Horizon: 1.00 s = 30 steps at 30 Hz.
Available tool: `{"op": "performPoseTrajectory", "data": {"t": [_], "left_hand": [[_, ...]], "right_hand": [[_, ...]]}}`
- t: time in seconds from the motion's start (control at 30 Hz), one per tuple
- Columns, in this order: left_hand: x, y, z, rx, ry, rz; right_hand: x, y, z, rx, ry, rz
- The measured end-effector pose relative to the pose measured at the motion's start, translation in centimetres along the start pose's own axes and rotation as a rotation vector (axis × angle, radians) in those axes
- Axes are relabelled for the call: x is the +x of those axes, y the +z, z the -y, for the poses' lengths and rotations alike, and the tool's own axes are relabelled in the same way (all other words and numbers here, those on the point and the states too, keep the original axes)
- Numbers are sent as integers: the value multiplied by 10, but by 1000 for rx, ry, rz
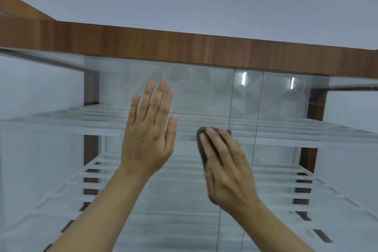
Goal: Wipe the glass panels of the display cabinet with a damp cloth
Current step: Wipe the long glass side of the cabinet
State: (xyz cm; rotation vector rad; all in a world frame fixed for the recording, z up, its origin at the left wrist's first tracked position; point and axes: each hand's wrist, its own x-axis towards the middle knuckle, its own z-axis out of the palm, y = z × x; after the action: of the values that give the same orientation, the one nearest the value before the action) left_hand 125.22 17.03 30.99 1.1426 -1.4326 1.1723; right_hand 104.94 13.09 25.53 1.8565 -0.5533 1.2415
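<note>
We are wiping the front glass of the cabinet w/ a dark cloth. The cloth is sitting under our R hand, flat on the glass, a bit R of the middle. Only its top and L edge are peeking out past the fingertips. The rest is hidden, so we can't tell its full shape. It seems to be lying the same way as the fingers, from low R up to high L.

R fingers are looking straight and close together, pressing the cloth flat, not pinching it. The hand is blurry, so we can't tell abt the thumb.

Our L hand is resting flat on the glass just L of the cloth, not touching it. L fingers are pointing up, straight and a little spread, holding nothing. Both arms are reaching up and fwd.

What matters next, we think: lots of glass is lying above the cloth, up to the wood top, and more to the R past the seam. The R hand is holding the cloth down, so it's the one to go there. The L hand is nearer the top but has no cloth.
</note>
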Motion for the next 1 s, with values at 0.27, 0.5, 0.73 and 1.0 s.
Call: {"op": "performPoseTrajectory", "data": {"t": [0.27,0.5,0.73,1.0], "left_hand": [[-1,0,0,-4,-5,1],[0,0,-1,-29,-12,11],[2,-8,1,-246,-36,31],[-9,-60,67,-331,33,-63]], "right_hand": [[77,1,-9,61,376,-235],[14,-6,-19,12,74,-63],[81,5,3,22,379,-238],[57,4,8,-35,332,-172]]}}
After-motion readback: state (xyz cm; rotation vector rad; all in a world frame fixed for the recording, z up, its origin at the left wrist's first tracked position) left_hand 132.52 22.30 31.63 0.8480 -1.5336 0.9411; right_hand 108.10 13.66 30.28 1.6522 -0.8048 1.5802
